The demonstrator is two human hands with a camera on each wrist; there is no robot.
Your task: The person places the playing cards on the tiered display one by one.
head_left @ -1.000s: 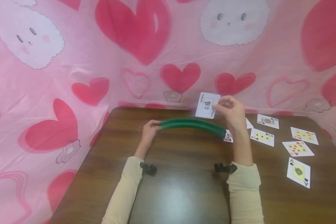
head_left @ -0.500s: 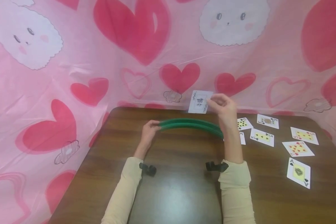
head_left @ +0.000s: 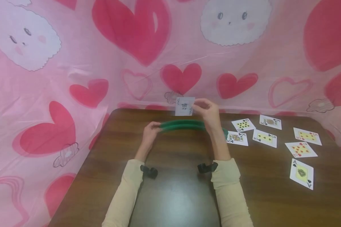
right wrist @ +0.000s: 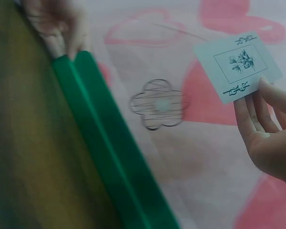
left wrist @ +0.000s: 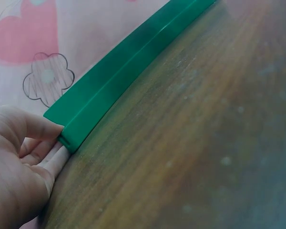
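Note:
A long, curved green card holder (head_left: 184, 124) stands on the wooden table, and no cards show in its slot. My left hand (head_left: 151, 132) pinches its left end between thumb and fingers; the left wrist view shows the thumb on the green edge (left wrist: 81, 124). Above the holder, my right hand (head_left: 209, 113) pinches a joker card (head_left: 184, 106) by its right edge. The joker is upright, its printed face towards me, and apart from the holder. In the right wrist view the joker (right wrist: 238, 67) sits between thumb and fingers. My right forearm hides part of the holder's right side.
Several playing cards lie face up at the right: a king (head_left: 237, 138) by the holder's right end, a ten (head_left: 243, 125), another king (head_left: 270, 122), a black-suited card (head_left: 265, 138), a red-suited card (head_left: 307, 136), a seven (head_left: 301, 149) and an ace (head_left: 302, 173). Pink heart-print cloth (head_left: 147, 85) hangs behind.
My right hand has moved left with the joker, from over the holder's right part to above its middle. The king and ten behind the arm have come into view. My left hand stays put.

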